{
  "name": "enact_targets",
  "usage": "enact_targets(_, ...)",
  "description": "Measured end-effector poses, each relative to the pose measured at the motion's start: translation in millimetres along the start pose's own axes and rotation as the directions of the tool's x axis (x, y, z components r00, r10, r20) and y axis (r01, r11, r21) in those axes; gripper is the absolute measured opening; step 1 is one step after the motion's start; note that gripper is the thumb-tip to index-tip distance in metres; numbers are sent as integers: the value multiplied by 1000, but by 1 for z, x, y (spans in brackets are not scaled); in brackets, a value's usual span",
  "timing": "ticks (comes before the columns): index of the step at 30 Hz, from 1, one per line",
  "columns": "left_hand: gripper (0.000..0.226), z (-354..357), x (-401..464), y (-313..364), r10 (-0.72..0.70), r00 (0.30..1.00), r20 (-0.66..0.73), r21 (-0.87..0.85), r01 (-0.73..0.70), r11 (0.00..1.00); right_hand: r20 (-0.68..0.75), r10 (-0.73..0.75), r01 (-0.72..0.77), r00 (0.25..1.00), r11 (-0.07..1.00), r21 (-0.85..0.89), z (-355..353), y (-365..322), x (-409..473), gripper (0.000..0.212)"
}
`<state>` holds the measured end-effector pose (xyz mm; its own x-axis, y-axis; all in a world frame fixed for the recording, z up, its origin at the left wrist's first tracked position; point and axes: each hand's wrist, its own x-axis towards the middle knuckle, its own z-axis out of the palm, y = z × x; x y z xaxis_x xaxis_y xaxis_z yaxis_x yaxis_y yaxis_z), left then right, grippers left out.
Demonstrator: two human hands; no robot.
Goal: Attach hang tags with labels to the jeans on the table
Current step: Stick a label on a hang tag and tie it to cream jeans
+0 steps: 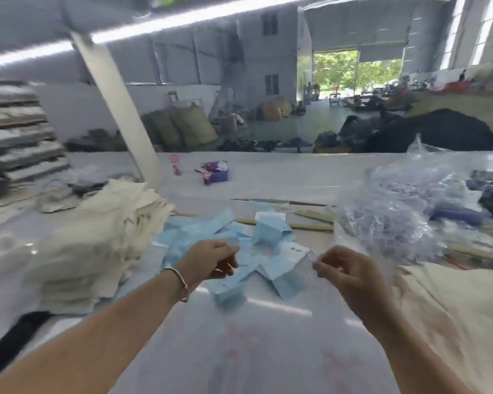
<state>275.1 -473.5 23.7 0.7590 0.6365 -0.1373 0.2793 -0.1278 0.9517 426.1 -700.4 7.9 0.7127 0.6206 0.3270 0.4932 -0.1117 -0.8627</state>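
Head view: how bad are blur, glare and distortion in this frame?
Head view: motion blur softens the left hand, right hand and blue tags; glare streaks the white table; the wide lens bends the ceiling light; the bright doorway is overexposed.

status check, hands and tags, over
Left hand and right hand raised over the table, fingers curled, seemingly pinching something thin; too blurred to name. Blue hang tags scattered loose ahead. Cream jeans stack left, nothing blocking.
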Motion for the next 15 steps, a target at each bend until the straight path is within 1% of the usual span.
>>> enact_targets(2, 27, -66, -6, -19, 2, 985, -172, 17, 0, 1000, 26, -7, 2, 1000, 980, 200, 55, -16, 14, 13)
enact_targets(4, 20, -130, -8, -42, -11, 952, -306, 73, 35, 997, 58, -6, -14, 998, 940, 340, 113, -28, 29, 16)
enact_targets(6, 16, -190, -4, -65, -27, 920, -391, 148, 92, 985, 121, -6, -43, 993, 917, 397, 172, -38, 46, 19)
enact_targets(7, 16, -219, 1, -78, -14, 899, -438, 226, 124, 966, 156, -10, -56, 988, 909, 413, 202, -43, 54, 20)
enact_targets(8, 14, -247, 8, -92, 21, 875, -484, 343, 168, 924, 185, -11, -71, 983, 898, 434, 232, -49, 63, 21)
enact_targets(10, 6, -297, 23, -120, 101, 838, -536, 592, 288, 753, 236, 10, -123, 972, 874, 470, 290, -60, 82, 24)
enact_targets(11, 9, -319, 33, -135, 130, 840, -526, 673, 318, 668, 266, 23, -153, 964, 864, 480, 319, -66, 91, 26)
enact_targets(12, 16, -339, 45, -152, 145, 860, -489, 738, 319, 595, 294, 36, -182, 955, 854, 486, 346, -72, 100, 27)
enact_targets(14, 39, -367, 75, -183, 136, 912, -387, 846, 292, 446, 332, 66, -232, 941, 840, 491, 395, -83, 117, 29)
enact_targets(15, 53, -377, 90, -199, 122, 933, -339, 895, 280, 347, 339, 85, -255, 937, 830, 497, 416, -88, 125, 29)
